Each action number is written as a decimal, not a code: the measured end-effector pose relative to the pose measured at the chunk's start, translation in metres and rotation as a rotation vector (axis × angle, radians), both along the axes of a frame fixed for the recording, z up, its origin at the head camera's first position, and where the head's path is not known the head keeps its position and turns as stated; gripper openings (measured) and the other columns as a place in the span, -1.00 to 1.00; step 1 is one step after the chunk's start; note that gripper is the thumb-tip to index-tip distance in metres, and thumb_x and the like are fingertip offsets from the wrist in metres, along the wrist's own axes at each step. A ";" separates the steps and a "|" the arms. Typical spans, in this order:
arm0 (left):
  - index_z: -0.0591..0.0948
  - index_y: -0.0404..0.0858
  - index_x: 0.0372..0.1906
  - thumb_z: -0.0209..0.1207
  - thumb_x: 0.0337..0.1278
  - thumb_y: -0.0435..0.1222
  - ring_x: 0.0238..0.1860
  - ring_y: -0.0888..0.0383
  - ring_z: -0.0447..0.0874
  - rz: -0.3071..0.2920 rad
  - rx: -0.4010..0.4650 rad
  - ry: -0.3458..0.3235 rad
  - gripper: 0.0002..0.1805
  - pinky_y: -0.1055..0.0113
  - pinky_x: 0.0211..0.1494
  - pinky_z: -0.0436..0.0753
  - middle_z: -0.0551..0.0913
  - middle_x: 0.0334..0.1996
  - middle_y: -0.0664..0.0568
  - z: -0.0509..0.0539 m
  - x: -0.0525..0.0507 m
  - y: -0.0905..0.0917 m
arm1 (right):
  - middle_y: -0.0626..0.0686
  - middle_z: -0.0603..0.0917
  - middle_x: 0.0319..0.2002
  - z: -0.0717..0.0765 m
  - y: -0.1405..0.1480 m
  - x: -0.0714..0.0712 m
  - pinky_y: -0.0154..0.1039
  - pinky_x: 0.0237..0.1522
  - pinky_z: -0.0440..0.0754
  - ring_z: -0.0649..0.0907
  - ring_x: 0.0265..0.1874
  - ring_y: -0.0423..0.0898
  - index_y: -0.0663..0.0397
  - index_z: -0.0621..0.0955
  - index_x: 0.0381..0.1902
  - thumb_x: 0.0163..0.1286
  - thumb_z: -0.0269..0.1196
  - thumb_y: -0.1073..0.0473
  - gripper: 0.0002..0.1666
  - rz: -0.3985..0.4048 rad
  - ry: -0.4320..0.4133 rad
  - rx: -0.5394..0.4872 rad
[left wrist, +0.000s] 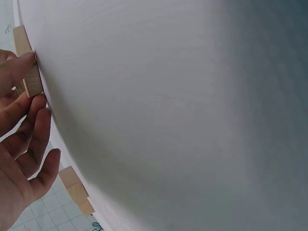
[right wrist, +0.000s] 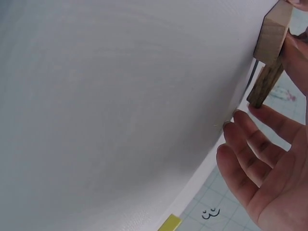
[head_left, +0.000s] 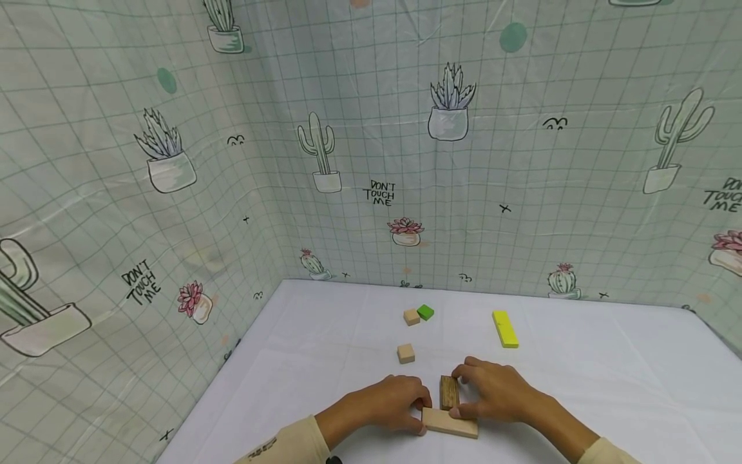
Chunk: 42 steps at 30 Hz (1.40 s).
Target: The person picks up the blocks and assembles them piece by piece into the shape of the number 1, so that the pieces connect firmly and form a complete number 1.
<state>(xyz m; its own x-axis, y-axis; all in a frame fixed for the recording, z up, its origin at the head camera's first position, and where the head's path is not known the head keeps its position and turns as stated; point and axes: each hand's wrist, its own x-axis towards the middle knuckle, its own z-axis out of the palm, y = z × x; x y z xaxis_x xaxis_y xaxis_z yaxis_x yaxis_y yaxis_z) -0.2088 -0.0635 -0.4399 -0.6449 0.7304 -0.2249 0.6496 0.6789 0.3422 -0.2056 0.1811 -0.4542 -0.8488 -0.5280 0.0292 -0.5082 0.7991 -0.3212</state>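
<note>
A pale wooden plank [head_left: 449, 423] lies flat near the front of the table. A dark brown wooden block [head_left: 449, 392] stands at right angles behind it, its near end against the plank or very close to it. My left hand [head_left: 397, 403] pinches the plank's left end between thumb and fingers. My right hand [head_left: 498, 390] spans the dark block: the index finger touches its far end, and the thumb is at the plank beside the joint. In the right wrist view the other right fingers [right wrist: 240, 178] are spread loosely beside the dark block [right wrist: 264, 84].
Behind the hands sit a pale wooden cube [head_left: 406, 353], a second pale cube [head_left: 411, 317] and a green block [head_left: 426, 312] touching or nearly touching it. A yellow block [head_left: 505, 329] lies at the back right. A printed curtain [head_left: 359, 154] surrounds the white table [head_left: 324, 335].
</note>
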 end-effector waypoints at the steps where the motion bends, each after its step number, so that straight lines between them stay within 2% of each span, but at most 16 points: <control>1: 0.69 -0.06 -0.07 0.43 0.12 -0.10 -0.30 0.49 0.42 -0.002 0.000 0.001 -0.70 0.44 -0.08 0.50 0.54 -0.33 0.34 -0.001 0.000 0.000 | -0.24 0.57 -0.19 0.000 0.000 0.000 -0.27 -0.39 0.47 0.48 -0.34 -0.33 -0.11 0.67 -0.01 0.09 0.37 -0.48 -0.28 0.002 0.000 0.000; 9: 0.68 -0.06 -0.08 0.43 0.13 -0.09 -0.30 0.49 0.40 -0.019 0.002 0.024 -0.71 0.48 -0.10 0.49 0.53 -0.33 0.34 -0.003 -0.001 -0.001 | -0.24 0.55 -0.19 0.001 0.000 0.001 -0.28 -0.40 0.45 0.47 -0.34 -0.32 -0.11 0.66 -0.01 0.11 0.37 -0.46 -0.30 0.010 -0.015 -0.006; 31: 0.69 -0.10 -0.09 0.43 0.12 -0.12 -0.31 0.49 0.41 -0.016 0.023 0.008 -0.71 0.53 -0.12 0.50 0.55 -0.32 0.32 0.000 0.001 0.000 | -0.24 0.50 -0.24 0.001 0.001 0.000 -0.33 -0.43 0.43 0.44 -0.37 -0.35 -0.05 0.67 -0.01 0.17 0.36 -0.40 -0.33 0.033 -0.025 -0.008; 42: 0.68 -0.09 -0.08 0.42 0.13 -0.11 -0.31 0.49 0.39 -0.038 0.025 0.031 -0.71 0.54 -0.13 0.49 0.53 -0.32 0.32 -0.002 0.000 -0.001 | -0.24 0.51 -0.22 0.000 0.001 0.000 -0.32 -0.42 0.45 0.45 -0.34 -0.34 -0.06 0.67 0.00 0.17 0.34 -0.42 -0.33 0.033 -0.017 0.000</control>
<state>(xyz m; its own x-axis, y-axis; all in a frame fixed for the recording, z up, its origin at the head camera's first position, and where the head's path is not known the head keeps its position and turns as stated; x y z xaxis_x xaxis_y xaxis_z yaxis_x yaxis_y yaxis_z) -0.2092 -0.0649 -0.4417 -0.6228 0.7597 -0.1867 0.6854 0.6450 0.3380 -0.2059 0.1816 -0.4542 -0.8313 -0.5556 0.0144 -0.5284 0.7822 -0.3301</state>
